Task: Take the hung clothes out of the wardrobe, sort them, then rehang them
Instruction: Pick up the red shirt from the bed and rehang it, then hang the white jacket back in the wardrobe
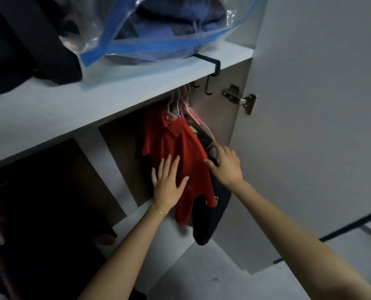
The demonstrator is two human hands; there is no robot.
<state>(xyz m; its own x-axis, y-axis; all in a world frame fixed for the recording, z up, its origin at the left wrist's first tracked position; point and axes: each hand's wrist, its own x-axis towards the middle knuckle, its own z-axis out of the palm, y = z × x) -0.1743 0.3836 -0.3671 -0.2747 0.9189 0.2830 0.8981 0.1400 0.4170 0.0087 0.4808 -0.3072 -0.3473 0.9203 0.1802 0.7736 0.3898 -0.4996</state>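
A red polo shirt (176,148) hangs on a light hanger (172,109) in the right wardrobe compartment, in front of several other hung garments. A dark navy garment (210,217) hangs just behind it and drops lower. My left hand (168,182) lies flat on the front of the red shirt with its fingers straight and spread. My right hand (225,165) reaches in at the right side of the bunch, fingers bent against the darker clothes behind the red shirt. Whether it grips any of them I cannot tell.
A white shelf (93,100) runs above the rail, carrying a clear blue-edged storage bag (158,29) and dark items. The open white door (321,105) stands at the right. A white divider (106,165) separates a dark left compartment holding more clothes (39,213).
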